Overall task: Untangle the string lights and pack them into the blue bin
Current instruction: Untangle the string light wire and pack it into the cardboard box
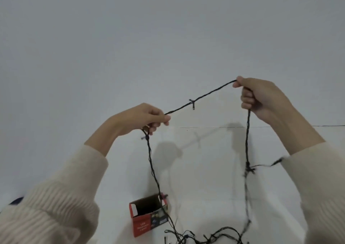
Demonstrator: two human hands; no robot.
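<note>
**String lights held stretched above the red box**

A span of the dark string lights (197, 102) is held stretched well above the red cardboard box (141, 223), which lies open on the white surface (205, 184). Straight above the box, the wire is pinched between thumb and curled fingers of the left hand (143, 118). Up and to the right of the box, it is gripped by the right hand (261, 98), whose fingers are curled round it.

One small bulb (193, 107) hangs from the span between the hands. The strand dropping from the left hand crosses the box's right corner and partly covers it. The strand from the right hand hangs well right of the box, blurred, with a knot (249, 168) partway down. Both run into a loose tangle (205, 238) on the surface just right of the box, nearer the camera. The space left of the box is filled by a cream ribbed sleeve (56, 197).
</note>
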